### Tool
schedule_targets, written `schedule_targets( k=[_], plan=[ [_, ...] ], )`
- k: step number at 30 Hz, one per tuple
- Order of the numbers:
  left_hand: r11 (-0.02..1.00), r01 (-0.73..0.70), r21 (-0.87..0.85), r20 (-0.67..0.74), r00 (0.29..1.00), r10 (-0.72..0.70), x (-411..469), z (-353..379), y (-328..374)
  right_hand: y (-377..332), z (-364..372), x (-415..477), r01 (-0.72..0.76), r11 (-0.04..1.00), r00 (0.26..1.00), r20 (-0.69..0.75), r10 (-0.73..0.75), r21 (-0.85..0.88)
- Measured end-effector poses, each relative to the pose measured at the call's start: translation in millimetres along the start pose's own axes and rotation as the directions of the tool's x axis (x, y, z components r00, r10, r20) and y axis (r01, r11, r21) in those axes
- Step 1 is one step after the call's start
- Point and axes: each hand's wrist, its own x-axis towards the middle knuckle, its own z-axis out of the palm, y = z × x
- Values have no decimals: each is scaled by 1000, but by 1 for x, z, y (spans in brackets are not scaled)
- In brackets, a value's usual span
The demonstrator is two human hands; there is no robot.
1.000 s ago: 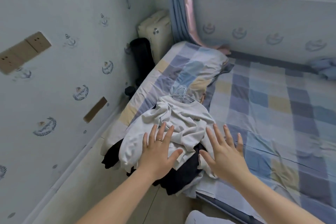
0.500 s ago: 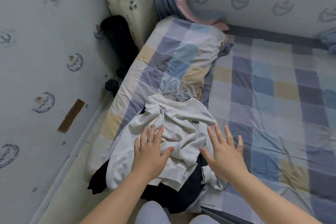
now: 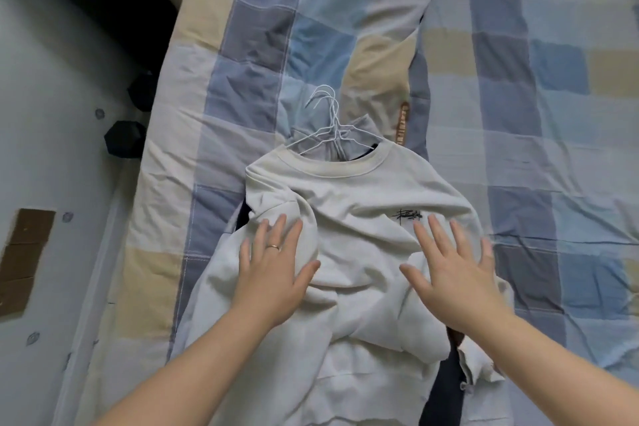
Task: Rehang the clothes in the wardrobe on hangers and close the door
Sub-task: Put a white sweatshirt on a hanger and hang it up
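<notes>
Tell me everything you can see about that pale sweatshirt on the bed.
The sweatshirt is off-white and looks like soft, thick knit, with a ribbed round collar and a small dark scribbled mark on the chest. It lies crumpled, front up, on darker clothes on the checked bed. Thin white wire hangers show at its collar. The left hand and right hand lie flat on it.

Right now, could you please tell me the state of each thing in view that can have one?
white sweatshirt, crumpled, lying front up on the bed.
wire hangers, lying flat, hooks sticking out past the sweatshirt's collar.
dark garment, under the sweatshirt, mostly covered.
left hand, open, laid flat on the sweatshirt.
right hand, open and spread over the sweatshirt; contact unclear.
</notes>
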Motion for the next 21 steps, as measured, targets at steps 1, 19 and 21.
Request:
schedule_targets(
  k=[1, 19, 21],
  plan=[
    [1000, -6, 14, -32, 999, 7, 17, 6, -6, -2, 9, 20, 0, 1000, 1000, -10, 0, -6],
    [974, 198, -107, -284, 933, -221, 187, -1, -23, 0, 19, 216, 19, 1000, 993, -119, -19, 1],
    [970, 190, -153, -313, 922, -230, 182, -5, -20, 0, 15, 210, 29, 999, 994, -106, -24, 42]
  ],
)
